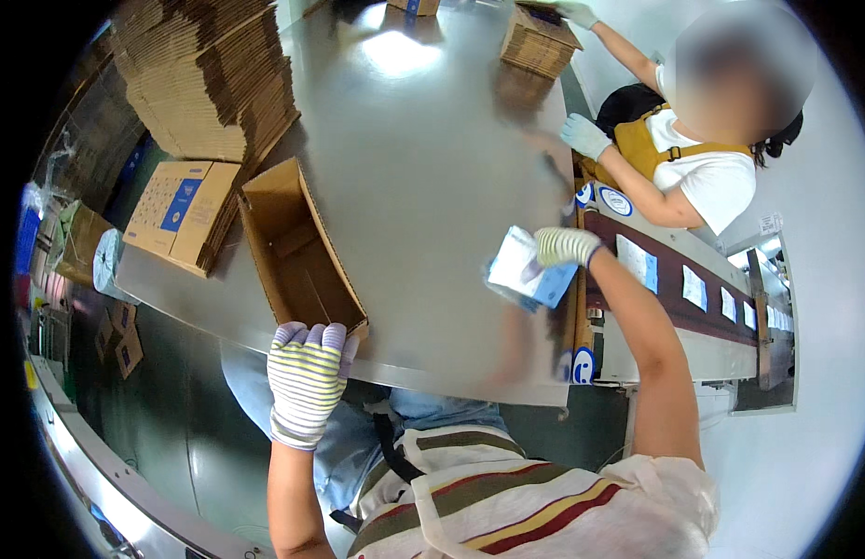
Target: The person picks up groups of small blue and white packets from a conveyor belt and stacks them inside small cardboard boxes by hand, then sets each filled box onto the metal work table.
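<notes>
Right hand (565, 249) partly hides packets (514, 253); count unclear.

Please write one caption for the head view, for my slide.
Left hand on an open box, right hand holding packets beside the conveyor.

One fisheye camera, the left of a pair worn on the head, looks down and forward across the desk (414, 233) from head height. It is near: the wearer's striped shirt (544, 508) fills the bottom centre of the frame, with the left hand (308, 384) left of centre and the right hand (565, 249) right of centre. The desk's near edge curves, black rims the frame's sides, and a co-worker (698, 182) at upper right is seen slantwise from above
</notes>
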Demonstrator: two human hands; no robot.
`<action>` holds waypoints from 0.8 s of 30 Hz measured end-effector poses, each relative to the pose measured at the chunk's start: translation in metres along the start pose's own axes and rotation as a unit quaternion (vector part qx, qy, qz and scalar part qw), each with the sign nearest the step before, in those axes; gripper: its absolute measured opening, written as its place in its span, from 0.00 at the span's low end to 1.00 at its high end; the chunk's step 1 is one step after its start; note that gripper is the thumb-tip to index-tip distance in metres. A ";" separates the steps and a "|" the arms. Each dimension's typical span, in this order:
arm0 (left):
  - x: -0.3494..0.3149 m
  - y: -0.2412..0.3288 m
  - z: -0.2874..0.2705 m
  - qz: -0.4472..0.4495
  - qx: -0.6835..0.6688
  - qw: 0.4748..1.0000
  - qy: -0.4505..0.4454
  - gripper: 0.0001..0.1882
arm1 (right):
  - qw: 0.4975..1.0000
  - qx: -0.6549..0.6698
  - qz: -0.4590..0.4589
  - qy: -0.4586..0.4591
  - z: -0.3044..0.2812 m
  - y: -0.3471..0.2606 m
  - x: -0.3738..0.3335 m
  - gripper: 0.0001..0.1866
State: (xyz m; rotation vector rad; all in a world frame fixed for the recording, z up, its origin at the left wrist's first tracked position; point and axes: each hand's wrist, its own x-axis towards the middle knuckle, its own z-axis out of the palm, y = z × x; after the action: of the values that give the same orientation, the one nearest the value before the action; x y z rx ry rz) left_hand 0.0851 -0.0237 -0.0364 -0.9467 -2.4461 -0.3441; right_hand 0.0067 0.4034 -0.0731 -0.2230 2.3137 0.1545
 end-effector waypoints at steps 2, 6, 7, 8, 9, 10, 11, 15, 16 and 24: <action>-0.005 -0.004 0.000 -0.014 -0.001 1.000 -0.006 0.12 | 0.986 -0.019 0.013 0.167 0.023 -0.052 -0.027 0.40; 0.001 -0.002 -0.002 -0.016 -0.017 0.999 -0.042 0.08 | 0.946 -0.012 0.021 0.322 0.089 -0.117 -0.037 0.39; 0.003 -0.002 -0.002 -0.011 -0.010 0.999 -0.031 0.09 | 0.947 0.052 0.009 0.317 0.099 -0.122 -0.034 0.37; 0.003 -0.001 -0.001 -0.010 -0.008 0.999 -0.040 0.09 | 0.951 0.117 -0.002 0.286 0.107 -0.117 -0.027 0.37; 0.002 -0.003 0.001 -0.010 -0.003 0.999 -0.046 0.09 | 0.942 0.181 -0.022 0.280 0.103 -0.116 -0.030 0.37; 0.003 -0.003 -0.001 -0.011 0.004 0.999 -0.048 0.09 | 0.907 0.275 -0.069 0.310 0.091 -0.117 -0.037 0.37; 0.003 -0.005 -0.003 -0.011 0.011 0.999 -0.046 0.09 | 0.847 0.378 -0.135 0.349 0.077 -0.120 -0.041 0.38; 0.004 -0.005 -0.001 -0.014 0.018 0.999 -0.042 0.07 | 0.532 0.642 -0.428 0.349 -0.002 -0.160 -0.049 0.33; 0.005 -0.005 0.001 -0.011 0.019 0.999 -0.041 0.07 | 0.517 0.646 -0.425 0.366 -0.024 -0.177 -0.052 0.33; -0.005 -0.013 0.004 -0.004 0.021 0.999 -0.036 0.09 | 0.716 0.194 -0.466 0.482 -0.088 -0.252 0.035 0.30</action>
State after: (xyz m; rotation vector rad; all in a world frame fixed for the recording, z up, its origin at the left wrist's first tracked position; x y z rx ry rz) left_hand 0.0780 -0.0347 -0.0431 -0.9466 -2.5132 -0.2634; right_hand -0.0265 0.1371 -0.0488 -1.4936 2.7589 -1.2178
